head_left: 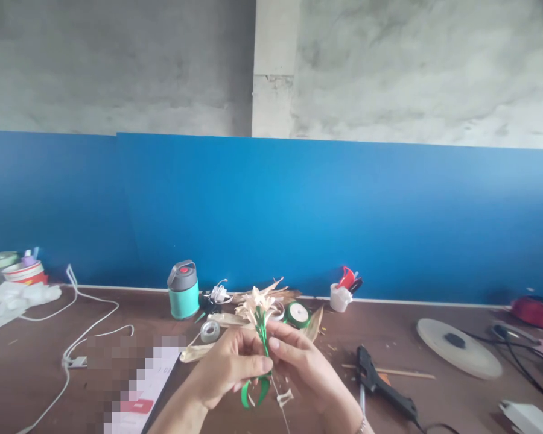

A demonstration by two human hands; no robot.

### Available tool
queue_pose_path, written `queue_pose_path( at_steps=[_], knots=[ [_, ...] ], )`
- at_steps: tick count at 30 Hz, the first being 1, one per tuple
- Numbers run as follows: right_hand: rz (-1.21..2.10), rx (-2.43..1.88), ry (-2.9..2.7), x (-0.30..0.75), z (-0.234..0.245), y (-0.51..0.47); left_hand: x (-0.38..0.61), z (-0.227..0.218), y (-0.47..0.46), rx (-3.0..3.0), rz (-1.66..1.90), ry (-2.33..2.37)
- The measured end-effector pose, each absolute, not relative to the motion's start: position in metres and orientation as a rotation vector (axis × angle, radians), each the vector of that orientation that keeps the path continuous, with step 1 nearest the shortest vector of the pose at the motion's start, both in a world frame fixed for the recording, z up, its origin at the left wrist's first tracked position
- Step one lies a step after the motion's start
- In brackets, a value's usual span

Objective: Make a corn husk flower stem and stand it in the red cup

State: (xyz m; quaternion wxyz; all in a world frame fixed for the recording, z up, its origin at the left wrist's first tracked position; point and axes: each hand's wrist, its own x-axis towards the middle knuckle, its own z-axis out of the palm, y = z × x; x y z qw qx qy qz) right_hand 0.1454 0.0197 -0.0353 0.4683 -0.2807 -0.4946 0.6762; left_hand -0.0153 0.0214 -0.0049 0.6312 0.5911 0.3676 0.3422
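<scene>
Between my hands an artificial flower [257, 303] stands upright, its cream petals on top and its stems bound in shiny green ribbon. My left hand [235, 361] pinches the stem from the left, thumb and fingers closed together. From the right, my right hand [296, 352] closes thumb and fingers on the same stem. A loose loop of green ribbon [245, 395] hangs below my fingers. Under the hands a thin pale wire stem runs down past a small cream scrap [285, 397]. Behind the flower lie a green ribbon spool [298, 314] and dried husk leaves [315, 323].
A black glue gun [380, 383] and a thin wooden stick [407, 373] lie at right, near a round translucent lid [459, 349]. A turquoise flask [184, 301], a tape roll [210, 331] and white cables [72, 343] are at left. A white cup [340, 298] holds tools.
</scene>
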Motion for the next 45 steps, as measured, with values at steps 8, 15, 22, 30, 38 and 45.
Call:
queue_pose_path(
  at_steps=[8,15,22,30,38,45],
  knots=[
    [1.851,-0.499,-1.009,0.149,-0.032,0.017,-0.014,-0.003,0.017,1.361,0.745,0.773],
    [1.922,-0.374,-1.172,0.161,-0.038,0.023,-0.010,-0.008,0.016,1.336,0.676,0.777],
    [1.871,-0.286,-1.317,0.168,-0.033,0.021,-0.005,-0.012,0.010,1.311,0.609,0.702],
    [1.933,-0.316,-1.225,0.163,-0.026,0.015,-0.007,-0.016,0.010,1.268,0.582,0.736],
    [1.885,-0.393,-1.167,0.162,-0.027,0.016,-0.004,-0.011,0.009,1.332,0.696,0.737],
    [1.839,-0.526,-1.060,0.158,-0.030,0.021,-0.003,-0.010,0.009,1.525,0.795,0.927]
  ],
)
